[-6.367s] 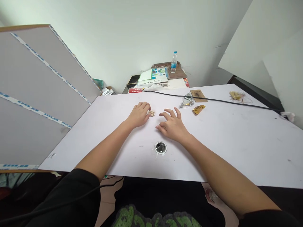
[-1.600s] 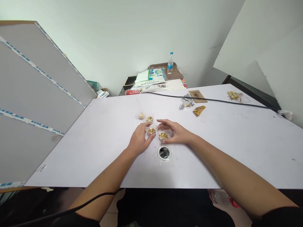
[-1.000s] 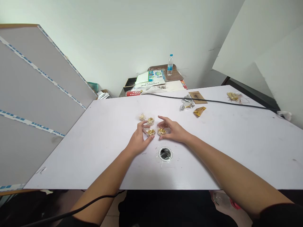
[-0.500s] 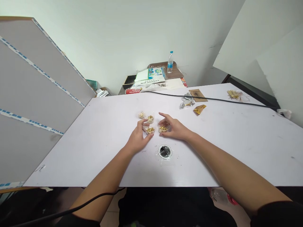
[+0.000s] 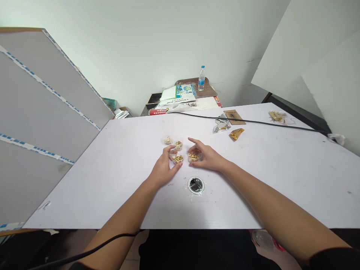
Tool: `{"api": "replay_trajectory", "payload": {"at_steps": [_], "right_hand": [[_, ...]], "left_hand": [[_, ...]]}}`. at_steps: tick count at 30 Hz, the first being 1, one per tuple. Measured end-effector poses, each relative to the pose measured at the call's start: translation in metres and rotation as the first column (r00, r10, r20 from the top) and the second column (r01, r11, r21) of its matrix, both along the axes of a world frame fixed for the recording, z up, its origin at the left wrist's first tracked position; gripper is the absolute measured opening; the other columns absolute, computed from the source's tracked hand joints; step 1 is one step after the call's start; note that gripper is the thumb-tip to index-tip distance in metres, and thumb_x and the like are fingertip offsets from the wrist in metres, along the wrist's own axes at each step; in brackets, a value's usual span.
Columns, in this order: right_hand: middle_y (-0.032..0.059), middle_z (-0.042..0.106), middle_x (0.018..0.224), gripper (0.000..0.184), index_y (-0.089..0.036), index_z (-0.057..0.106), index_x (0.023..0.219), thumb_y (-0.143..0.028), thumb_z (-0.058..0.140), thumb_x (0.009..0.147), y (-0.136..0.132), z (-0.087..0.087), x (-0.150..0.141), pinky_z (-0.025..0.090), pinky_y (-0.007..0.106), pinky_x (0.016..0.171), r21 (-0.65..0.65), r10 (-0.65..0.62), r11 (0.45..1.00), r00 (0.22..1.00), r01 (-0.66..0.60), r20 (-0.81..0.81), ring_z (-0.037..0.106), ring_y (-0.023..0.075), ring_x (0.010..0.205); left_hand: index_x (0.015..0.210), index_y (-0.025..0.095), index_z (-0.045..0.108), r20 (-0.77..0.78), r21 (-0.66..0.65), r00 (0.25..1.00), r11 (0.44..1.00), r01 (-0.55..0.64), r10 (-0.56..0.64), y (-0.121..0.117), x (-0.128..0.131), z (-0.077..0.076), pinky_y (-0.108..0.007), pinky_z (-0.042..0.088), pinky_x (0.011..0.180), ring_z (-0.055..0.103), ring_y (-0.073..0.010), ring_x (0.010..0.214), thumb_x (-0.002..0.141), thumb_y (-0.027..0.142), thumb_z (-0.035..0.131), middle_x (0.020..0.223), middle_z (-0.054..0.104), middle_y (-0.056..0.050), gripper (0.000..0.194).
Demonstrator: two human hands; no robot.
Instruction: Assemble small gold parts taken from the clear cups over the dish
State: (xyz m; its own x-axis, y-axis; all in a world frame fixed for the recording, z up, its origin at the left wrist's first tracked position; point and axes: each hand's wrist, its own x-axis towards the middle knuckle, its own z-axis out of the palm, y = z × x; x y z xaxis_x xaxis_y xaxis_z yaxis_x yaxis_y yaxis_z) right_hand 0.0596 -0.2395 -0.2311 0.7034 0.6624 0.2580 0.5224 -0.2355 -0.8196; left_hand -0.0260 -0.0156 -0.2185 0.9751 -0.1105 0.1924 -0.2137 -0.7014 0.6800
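Note:
Several small clear round cups of gold bits stand in the middle of the white table (image 5: pixel 118 165). My left hand (image 5: pixel 164 167) has its fingers around the near-left cup (image 5: pixel 177 159). My right hand (image 5: pixel 206 157) holds the cup (image 5: pixel 193 156) beside it between thumb and fingers. Two more cups, one at the far left (image 5: pixel 168 140) and one just behind my left hand's fingers (image 5: pixel 178 144), stand free. A round metal-rimmed lid (image 5: pixel 196 184) lies on the table just in front of my hands.
A black cable (image 5: pixel 264 122) runs across the far side of the table. Near it lie a gold foil packet (image 5: pixel 236 133), a clear packet (image 5: pixel 221 126), a brown card (image 5: pixel 234 116) and a gold bundle (image 5: pixel 277 116). A grey board (image 5: pixel 42 112) leans at the left. A water bottle (image 5: pixel 201 78) stands beyond the table.
Since 6.4 s ago several cups of gold bits have appeared on the table. In the last second my right hand slid its cup slightly away from me, beside the left hand's cup.

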Motion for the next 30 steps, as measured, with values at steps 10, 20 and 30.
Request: {"api": "replay_trajectory", "payload": {"at_steps": [10,20,30], "right_hand": [[0.0136,0.061,0.122,0.113,-0.022,0.019,0.153,-0.040,0.086,0.064,-0.003,0.001,0.000,0.049,0.047,0.101,0.007,-0.021,1.000,0.999,0.022,-0.031,0.062,0.0235,0.107],[0.0155,0.057,0.127,0.110,-0.021,0.025,0.152,-0.039,0.087,0.063,-0.002,-0.006,0.002,0.049,0.048,0.100,0.025,-0.056,0.998,0.998,0.056,0.025,0.062,0.0250,0.109],[0.0155,0.051,0.133,0.106,-0.023,0.027,0.152,-0.039,0.085,0.065,-0.002,-0.009,0.002,0.051,0.050,0.097,0.059,-0.060,0.997,0.996,0.056,0.066,0.061,0.0263,0.109]], "left_hand": [[0.131,0.022,0.038,0.084,0.010,0.996,1.000,-0.022,0.021,0.028,0.012,0.027,-0.034,0.050,0.074,0.062,-0.0224,0.101,0.084,0.053,0.063,0.137,0.052,-0.014,0.061],[0.128,0.020,0.050,0.009,0.122,1.000,0.993,-0.002,0.001,0.009,0.051,0.046,-0.044,0.048,0.096,0.059,-0.0265,0.116,0.099,0.051,0.035,0.130,0.060,-0.012,0.045],[0.121,0.017,0.062,-0.001,0.182,0.998,0.981,0.064,-0.064,0.003,0.053,0.045,-0.041,0.051,0.089,0.063,-0.0254,0.107,0.096,0.052,0.039,0.123,0.064,-0.011,0.048]]}}
